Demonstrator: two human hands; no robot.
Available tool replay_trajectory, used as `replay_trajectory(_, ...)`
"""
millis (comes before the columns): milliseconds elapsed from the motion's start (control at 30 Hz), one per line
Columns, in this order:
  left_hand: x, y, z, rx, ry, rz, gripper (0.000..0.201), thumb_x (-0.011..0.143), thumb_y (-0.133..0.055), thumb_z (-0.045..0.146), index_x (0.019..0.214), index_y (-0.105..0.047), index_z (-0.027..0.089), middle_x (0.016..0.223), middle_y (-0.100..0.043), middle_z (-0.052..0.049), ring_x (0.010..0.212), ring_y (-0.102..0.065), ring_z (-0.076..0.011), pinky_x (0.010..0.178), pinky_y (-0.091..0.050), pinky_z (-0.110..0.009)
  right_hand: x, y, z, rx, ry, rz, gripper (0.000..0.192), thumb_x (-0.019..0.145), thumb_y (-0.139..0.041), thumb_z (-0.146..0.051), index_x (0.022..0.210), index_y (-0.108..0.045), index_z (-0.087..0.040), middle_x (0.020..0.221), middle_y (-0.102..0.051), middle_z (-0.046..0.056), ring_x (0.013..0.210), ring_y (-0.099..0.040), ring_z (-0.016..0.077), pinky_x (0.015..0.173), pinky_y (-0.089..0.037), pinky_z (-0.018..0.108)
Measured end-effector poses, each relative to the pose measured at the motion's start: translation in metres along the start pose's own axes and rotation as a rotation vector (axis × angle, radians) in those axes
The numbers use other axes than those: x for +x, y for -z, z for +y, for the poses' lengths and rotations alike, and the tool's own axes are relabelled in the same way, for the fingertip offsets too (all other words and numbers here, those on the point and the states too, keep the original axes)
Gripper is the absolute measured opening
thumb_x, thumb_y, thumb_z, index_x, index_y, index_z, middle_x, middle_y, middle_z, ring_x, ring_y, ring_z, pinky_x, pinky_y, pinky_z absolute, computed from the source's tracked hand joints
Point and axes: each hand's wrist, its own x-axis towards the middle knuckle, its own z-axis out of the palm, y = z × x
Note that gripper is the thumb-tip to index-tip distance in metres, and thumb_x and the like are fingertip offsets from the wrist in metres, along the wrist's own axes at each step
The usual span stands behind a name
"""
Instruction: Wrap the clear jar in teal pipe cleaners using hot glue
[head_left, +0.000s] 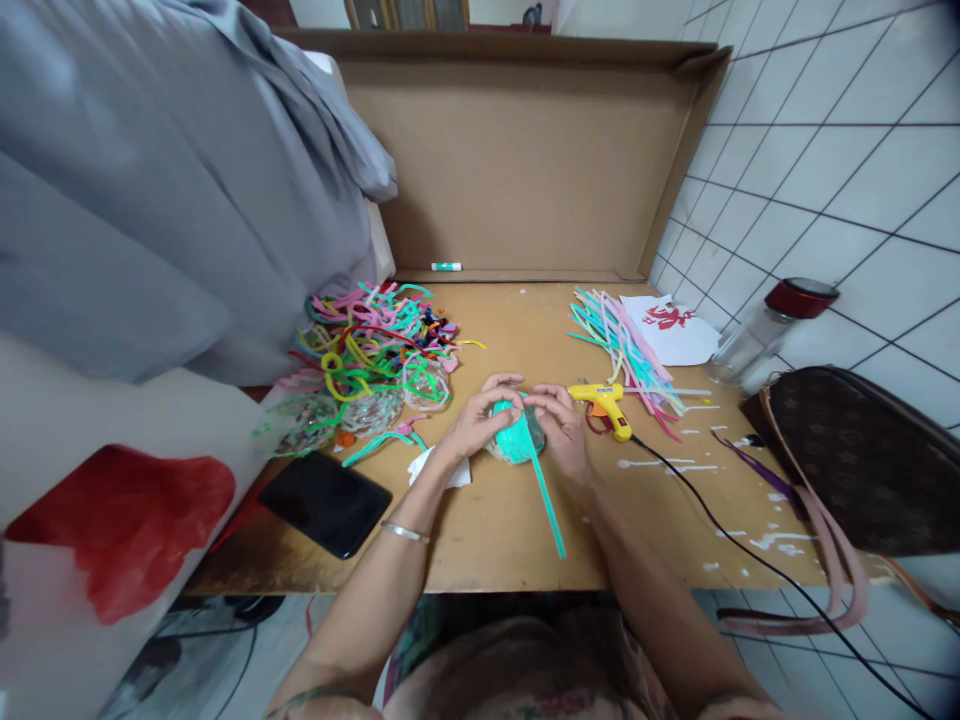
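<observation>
Basically, both hands were on one piece, mid-table.
Left hand (478,418): my fingers curled over the left and top edge of the teal coil (516,440), gripping it.
Right hand (561,425): fingers pressed on the coil's right edge, pinching it against the left.
Teal coil: flat round disc on the wooden table (495,540), between my palms, middle of the work area.
Teal strip (546,497): loose tail ran from the coil toward the near edge, lying flat.
Glue gun (604,404): yellow, just right of my right hand, not touched; black cord (720,520) trailed off near-right.
Strip bundle (626,350): pastel, far-right of the gun.
Scrap pile (371,345): mixed colours, far-left, with finished discs (375,408) at its near edge.
Phone (325,502): black, near-left, face down or screen off, couldn't tell.
Bag (855,460): brown, right edge.
Bottle (765,335): red cap, on its side by the tiled wall.
</observation>
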Motion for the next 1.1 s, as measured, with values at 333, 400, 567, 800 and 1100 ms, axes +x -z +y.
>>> replay_trajectory(333, -0.011, 0.015, 0.022, 0.363, 0.028, -0.125, 0.036, 0.087, -0.055, 0.037, 0.12, -0.061, 0.023, 0.147, -0.039, -0.011, 0.139, -0.037, -0.0324, 0.115, -0.029, -0.05, 0.004, 0.002, 0.009, 0.003, 0.013, -0.042, 0.032, 0.085, -0.047, -0.027, 0.101, -0.075, -0.028, 0.104, -0.057, 0.005, 0.11, -0.053, 0.0225, 0.1, -0.043, 0.041)
replay_trajectory(400, -0.015, 0.015, 0.028, 0.494, 0.057, -0.118, 0.047, 0.083, -0.063, 0.043, 0.126, -0.058, 0.026, 0.149, -0.038, -0.012, 0.137, -0.038, -0.0357, 0.113, -0.031, -0.053, 0.005, 0.002, 0.01, -0.023, 0.016, -0.053, 0.034, 0.085, -0.045, -0.027, 0.102, -0.074, -0.029, 0.104, -0.057, 0.005, 0.11, -0.053, 0.0224, 0.1, -0.043, 0.041)
replay_trajectory(567, -0.028, 0.001, 0.038, 0.74, 0.116, -0.103, 0.098, 0.058, -0.08, 0.063, 0.142, -0.042, 0.03, 0.15, -0.036, -0.017, 0.134, -0.038, -0.0441, 0.106, -0.032, -0.064, 0.006, 0.001, 0.01, -0.03, 0.015, -0.063, 0.035, 0.087, -0.043, -0.03, 0.103, -0.074, -0.027, 0.104, -0.056, 0.006, 0.109, -0.054, 0.0227, 0.101, -0.043, 0.041)
replay_trajectory(800, -0.033, -0.033, 0.034, 0.78, 0.189, 0.073, 0.112, 0.048, -0.091, 0.048, 0.143, -0.035, 0.034, 0.15, -0.032, -0.016, 0.132, -0.038, -0.0459, 0.103, -0.037, -0.063, 0.005, -0.002, 0.009, -0.016, -0.027, -0.052, 0.046, 0.097, -0.032, -0.05, 0.105, -0.07, -0.025, 0.107, -0.058, 0.008, 0.108, -0.057, 0.0223, 0.098, -0.047, 0.038)
replay_trajectory(1100, -0.027, -0.048, 0.018, 0.688, 0.163, 0.198, 0.082, 0.067, -0.08, 0.028, 0.139, -0.041, 0.028, 0.148, -0.032, -0.015, 0.128, -0.045, -0.0403, 0.102, -0.043, -0.055, 0.005, -0.002, 0.008, 0.01, -0.072, -0.021, 0.053, 0.097, -0.028, -0.058, 0.101, -0.068, -0.025, 0.114, -0.058, 0.01, 0.112, -0.055, 0.0231, 0.098, -0.047, 0.04)
